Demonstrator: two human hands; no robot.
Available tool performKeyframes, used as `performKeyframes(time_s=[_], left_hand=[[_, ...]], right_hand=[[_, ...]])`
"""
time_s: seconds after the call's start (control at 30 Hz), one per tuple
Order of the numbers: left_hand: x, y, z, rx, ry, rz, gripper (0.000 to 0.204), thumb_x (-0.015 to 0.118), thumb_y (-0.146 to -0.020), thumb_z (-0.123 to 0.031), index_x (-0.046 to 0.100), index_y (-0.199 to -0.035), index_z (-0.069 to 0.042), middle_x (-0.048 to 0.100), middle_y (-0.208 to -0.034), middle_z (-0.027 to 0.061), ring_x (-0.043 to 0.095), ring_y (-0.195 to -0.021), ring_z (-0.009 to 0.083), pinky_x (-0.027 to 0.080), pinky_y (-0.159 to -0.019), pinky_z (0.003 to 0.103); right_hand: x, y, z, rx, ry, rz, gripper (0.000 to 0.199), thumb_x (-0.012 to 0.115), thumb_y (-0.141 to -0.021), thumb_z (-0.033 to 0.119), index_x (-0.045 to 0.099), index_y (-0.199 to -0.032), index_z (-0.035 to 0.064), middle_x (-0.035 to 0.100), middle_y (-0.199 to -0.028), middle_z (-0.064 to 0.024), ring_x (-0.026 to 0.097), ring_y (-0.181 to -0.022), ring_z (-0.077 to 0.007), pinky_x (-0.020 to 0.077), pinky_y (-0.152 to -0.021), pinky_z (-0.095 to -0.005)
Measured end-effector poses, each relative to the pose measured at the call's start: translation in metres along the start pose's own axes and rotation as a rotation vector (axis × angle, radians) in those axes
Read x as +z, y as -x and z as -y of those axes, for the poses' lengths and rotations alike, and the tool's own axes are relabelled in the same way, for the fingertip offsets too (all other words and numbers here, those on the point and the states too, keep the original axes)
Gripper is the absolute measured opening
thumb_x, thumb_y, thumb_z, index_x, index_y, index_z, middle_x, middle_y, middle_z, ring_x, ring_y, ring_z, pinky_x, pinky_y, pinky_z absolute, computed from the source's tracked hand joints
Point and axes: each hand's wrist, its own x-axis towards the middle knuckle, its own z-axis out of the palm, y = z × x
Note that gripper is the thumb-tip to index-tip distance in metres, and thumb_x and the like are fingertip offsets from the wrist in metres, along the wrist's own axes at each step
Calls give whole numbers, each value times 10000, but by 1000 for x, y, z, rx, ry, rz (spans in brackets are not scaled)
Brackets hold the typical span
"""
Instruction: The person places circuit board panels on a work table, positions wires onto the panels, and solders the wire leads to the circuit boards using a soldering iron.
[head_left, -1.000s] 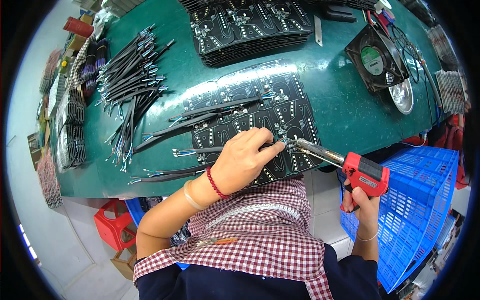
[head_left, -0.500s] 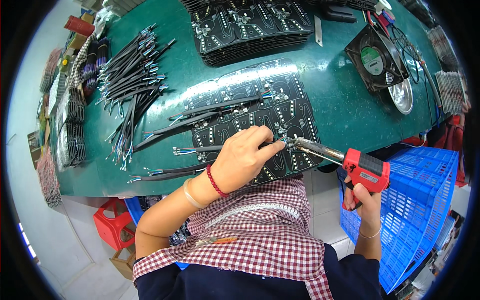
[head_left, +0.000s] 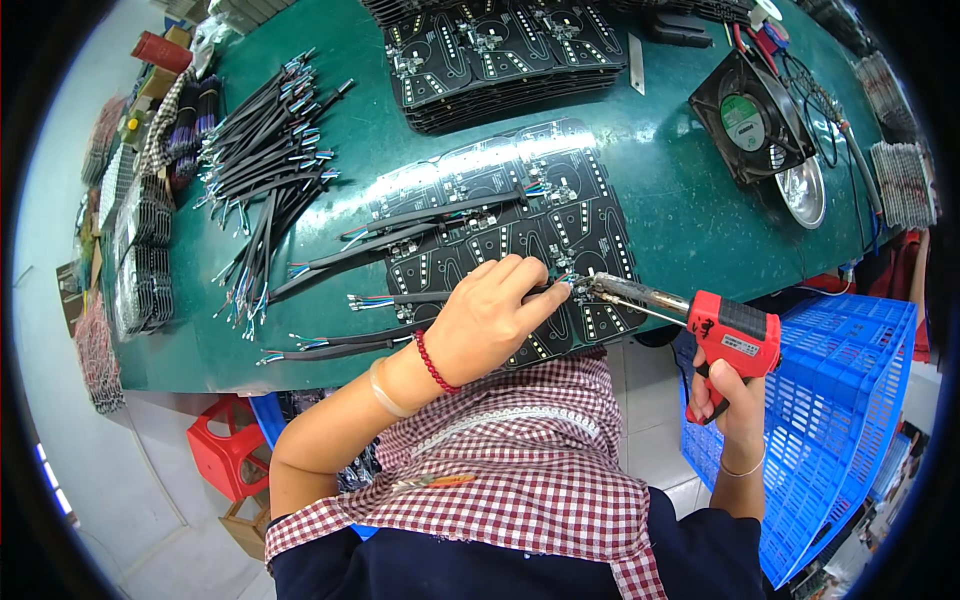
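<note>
My left hand (head_left: 500, 303) pinches the wire end of a black-sleeved cable (head_left: 400, 299) over a black circuit board panel (head_left: 420, 271). The bared coloured wires show just past my fingertips, at the board's right part. In my right hand (head_left: 728, 398) is a red and black soldering gun (head_left: 735, 335), gripped by its handle. Its metal tip reaches left and meets the board right beside those wires; whether it touches them is too small to tell. More sleeved cables (head_left: 455, 210) lie across the panel, their ends at its small metal parts. Another cable (head_left: 340, 345) runs under my left wrist.
A heap of cables (head_left: 265, 150) lies on the green table (head_left: 345, 115) to the left. Stacked circuit boards (head_left: 500, 85) stand at the back. At right are a black fan (head_left: 750, 120), a metal dish (head_left: 803, 195) and, below the table edge, a blue crate (head_left: 840, 390).
Almost nothing differs. The soldering gun and my right hand have shifted very slightly; my left hand stays at the same wires.
</note>
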Motion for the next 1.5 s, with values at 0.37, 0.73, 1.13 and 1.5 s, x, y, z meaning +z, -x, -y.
performKeyframes(time_s=[0.37, 0.73, 1.13, 1.5], left_hand=[[1, -2, 0, 7, -12, 13, 327, 598, -679, -11, 648, -997, -66, 518, -835, 71, 542, -721, 214, 453, -602, 314], [-54, 5, -11, -280, -144, 183, 646, 757, -646, -274, 526, -1232, -128, 475, -1178, 124, 458, -1099, 306, 343, -936, 441], [-181, 125, 162, -827, -336, 35, 353, 712, -702, -148, 590, -1028, -89, 575, -893, 94, 554, -915, 289, 434, -811, 380], [-130, 40, 105, -339, -457, -15, 506, 787, -616, -221, 567, -1034, -41, 565, -1001, 121, 540, -932, 313, 444, -796, 413]], right_hand=[[4, 6, 6, -101, -88, -68, 311, 558, -853, 220, 525, -998, -52, 486, -504, -69, 416, -366, -102, 361, -369, -231], [1, 7, -11, -167, -281, -50, 356, 495, -906, 295, 466, -1040, -34, 450, -499, -64, 374, -349, -98, 351, -341, -244], [0, 1, -18, -307, -356, -30, 329, 395, -977, 314, 430, -1083, 5, 422, -524, -33, 347, -368, -67, 320, -337, -204], [14, 5, -14, -347, -376, -100, 324, 411, -974, 321, 434, -1075, 14, 420, -529, -29, 355, -381, -68, 319, -343, -207]])
